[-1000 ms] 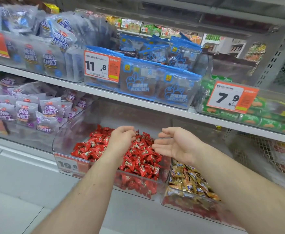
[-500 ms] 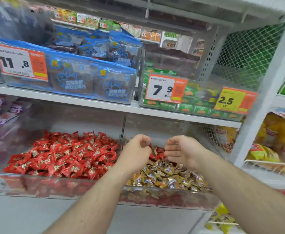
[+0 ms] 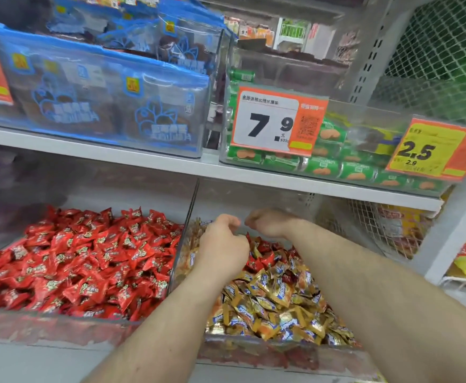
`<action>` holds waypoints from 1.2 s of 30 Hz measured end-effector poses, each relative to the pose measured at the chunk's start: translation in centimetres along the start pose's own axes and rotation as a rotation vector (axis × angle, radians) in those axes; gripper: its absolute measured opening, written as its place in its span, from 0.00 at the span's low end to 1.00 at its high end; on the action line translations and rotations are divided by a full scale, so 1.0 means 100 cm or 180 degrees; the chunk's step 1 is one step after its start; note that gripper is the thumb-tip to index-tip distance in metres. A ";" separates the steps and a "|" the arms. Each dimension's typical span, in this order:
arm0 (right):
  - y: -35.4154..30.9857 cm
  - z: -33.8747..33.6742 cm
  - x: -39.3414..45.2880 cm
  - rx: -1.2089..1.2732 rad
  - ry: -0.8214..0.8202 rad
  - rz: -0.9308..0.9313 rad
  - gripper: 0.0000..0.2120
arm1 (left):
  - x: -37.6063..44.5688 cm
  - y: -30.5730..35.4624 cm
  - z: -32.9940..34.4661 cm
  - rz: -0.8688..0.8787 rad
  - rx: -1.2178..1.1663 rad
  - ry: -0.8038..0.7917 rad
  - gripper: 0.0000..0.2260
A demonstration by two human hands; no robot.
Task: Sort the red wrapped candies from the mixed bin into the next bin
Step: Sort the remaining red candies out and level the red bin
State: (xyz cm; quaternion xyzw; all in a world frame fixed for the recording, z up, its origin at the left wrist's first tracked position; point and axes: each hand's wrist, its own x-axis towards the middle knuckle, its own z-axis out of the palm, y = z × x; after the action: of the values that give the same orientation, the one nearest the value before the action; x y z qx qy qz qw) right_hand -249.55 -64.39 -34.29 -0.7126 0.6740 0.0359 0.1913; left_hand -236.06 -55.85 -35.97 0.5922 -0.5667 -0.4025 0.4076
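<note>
Nearest, the clear front wall of the mixed bin [image 3: 254, 352] stands low, its top open. Gold candies [image 3: 276, 305] fill its front; the red wrapped candies [image 3: 265, 258] lie in a heap at the back, pointing every way, no common axis. Above them the left hand [image 3: 223, 244] has its fingers curled under, and the right hand [image 3: 270, 223] likewise; whether either grasps a candy I cannot tell. A clear divider [image 3: 184, 230] separates the next bin [image 3: 46, 324], heaped red. The shelf [image 3: 281, 183] overhead limits headroom.

Bare forearms, sleeveless, ringless hands [image 3: 223, 244]
</note>
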 end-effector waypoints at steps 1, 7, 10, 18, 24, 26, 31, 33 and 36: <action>-0.001 0.003 0.009 -0.0042 -0.0126 0.0012 0.19 | 0.002 -0.001 0.000 -0.0002 0.0023 0.0022 0.16; -0.011 0.005 0.020 0.0742 -0.1132 0.0651 0.18 | 0.009 -0.004 -0.008 -0.0012 -0.0068 0.0128 0.15; -0.017 0.011 0.013 0.0542 -0.1607 0.0638 0.19 | 0.007 -0.004 -0.009 -0.0004 -0.0105 0.0174 0.17; -0.024 0.001 -0.027 0.0505 -0.1341 0.0282 0.10 | 0.006 0.001 -0.012 0.0058 -0.0171 0.0098 0.17; -0.022 -0.003 -0.079 0.0162 -0.0788 -0.0597 0.11 | 0.005 0.003 -0.012 0.0281 0.0481 -0.0324 0.13; -0.012 0.002 -0.097 0.0306 -0.0697 -0.0543 0.21 | 0.005 0.003 -0.012 0.0420 0.0768 -0.0421 0.13; 0.018 0.013 -0.138 0.1433 -0.0135 -0.0295 0.28 | -0.001 -0.001 -0.014 0.0663 0.1276 -0.1205 0.15; 0.029 0.019 -0.152 0.1737 0.0094 -0.0257 0.27 | -0.006 0.000 -0.016 0.0713 0.1535 -0.1526 0.18; 0.044 0.027 -0.166 0.2036 0.0584 -0.0179 0.26 | -0.010 0.004 -0.020 0.0713 0.1637 -0.1640 0.19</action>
State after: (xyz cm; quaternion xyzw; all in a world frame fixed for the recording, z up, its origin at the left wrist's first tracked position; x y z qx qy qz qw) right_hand -254.72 -47.85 -32.61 -0.6350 0.6456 -0.2472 0.3447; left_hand -234.32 -54.79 -34.89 0.4889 -0.7943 -0.3358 0.1312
